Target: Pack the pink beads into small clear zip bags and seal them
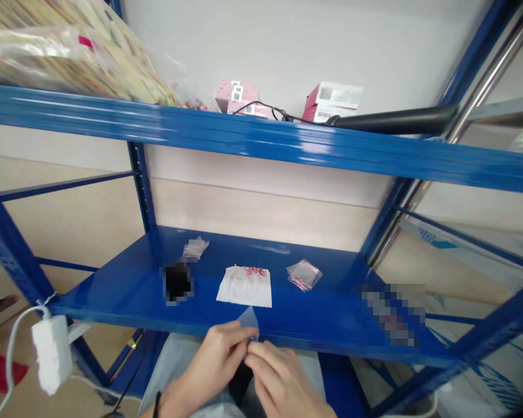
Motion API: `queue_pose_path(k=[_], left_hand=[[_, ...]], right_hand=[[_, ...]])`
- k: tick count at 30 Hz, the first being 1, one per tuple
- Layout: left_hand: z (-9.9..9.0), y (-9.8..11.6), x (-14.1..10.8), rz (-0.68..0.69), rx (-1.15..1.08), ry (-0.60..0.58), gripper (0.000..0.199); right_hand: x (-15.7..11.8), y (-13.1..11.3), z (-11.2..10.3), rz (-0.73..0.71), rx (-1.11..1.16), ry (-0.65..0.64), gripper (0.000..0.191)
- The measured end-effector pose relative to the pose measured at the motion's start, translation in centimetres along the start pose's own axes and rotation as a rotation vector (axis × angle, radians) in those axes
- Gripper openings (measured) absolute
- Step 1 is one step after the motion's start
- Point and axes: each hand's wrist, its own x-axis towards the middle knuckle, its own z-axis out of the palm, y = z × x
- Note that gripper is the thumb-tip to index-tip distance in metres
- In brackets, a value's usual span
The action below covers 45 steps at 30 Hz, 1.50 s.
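Observation:
Just over the front edge of the blue shelf point(331, 316), my left hand point(221, 351) and my right hand point(276, 371) meet with fingers pinched on a small clear plastic bag point(249, 318). One corner of the bag points up between them; the rest is hidden by my fingers. Beyond my hands lies a white sheet of paper point(244, 290), with small pink and dark beads point(253, 270) along its far edge. Right of it rests a little pile of clear bags point(304, 273) with pink bits inside. At the back left are more clear bags point(195, 248).
A blurred-out black thing point(178, 281) sits left of the paper, and another pixelated item point(392, 319) is near the right end. Overhead, a blue beam point(253, 139) crosses, with pink boxes point(333, 101) and packed sleeves above. A white power strip point(52, 354) hangs at the left post.

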Motion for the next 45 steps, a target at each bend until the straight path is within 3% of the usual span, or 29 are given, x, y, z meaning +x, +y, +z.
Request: queue_pose_path(k=[3, 8, 13, 15, 20, 26, 30, 33, 36, 38, 41, 45], left_hand=[[0.2, -0.5, -2.2, -0.039, -0.096, 0.042, 0.031], [0.3, -2.1, -2.5, -0.065, -0.129, 0.101, 0.031], [-0.5, -2.7, -2.9, -0.031, -0.096, 0.06, 0.032], [-1.6, -2.8, -3.1, 0.011, -0.082, 0.002, 0.037], [-4.0, -2.7, -3.1, 0.112, -0.101, -0.197, 0.071], [-3.2, -3.1, -3.3, 0.086, -0.075, -0.232, 0.079], [-2.8, -3.3, -3.5, 0.018, -0.093, -0.211, 0.072], [-3.2, -2.9, -2.9, -0.025, -0.19, -0.144, 0.055], [-3.5, -2.6, -0.7, -0.059, -0.36, -0.047, 0.037], [-3.4, -3.0, 1.5, -0.057, -0.501, 0.013, 0.029], [-2.9, -4.5, 5.2, -0.079, -0.732, 0.205, 0.03], [-1.9, -7.1, 8.4, -0.182, -0.937, 0.506, 0.039]], right_hand=[[-0.1, -0.4, 0.7, 0.0, -0.073, -0.053, 0.048], [0.6, 0.0, 3.5, 0.022, -0.302, -0.078, 0.056], [0.9, 0.8, 6.3, -0.067, -0.442, -0.02, 0.043], [0.7, 1.0, 5.8, -0.081, -0.393, -0.051, 0.037], [0.1, 0.6, 2.1, -0.104, -0.172, -0.188, 0.029], [0.2, 0.1, 1.2, -0.066, -0.17, -0.323, 0.027], [0.1, 0.1, 0.7, -0.044, -0.071, -0.305, 0.035], [1.0, 1.9, -0.3, 0.062, 0.11, -0.116, 0.035], [3.6, 6.2, -0.4, 0.201, 0.206, 0.114, 0.023], [6.3, 9.3, 0.4, 0.306, 0.125, 0.206, 0.022], [10.5, 12.3, 2.2, 0.439, -0.041, 0.128, 0.027], [14.3, 12.9, 4.4, 0.539, -0.2, 0.033, 0.022]])
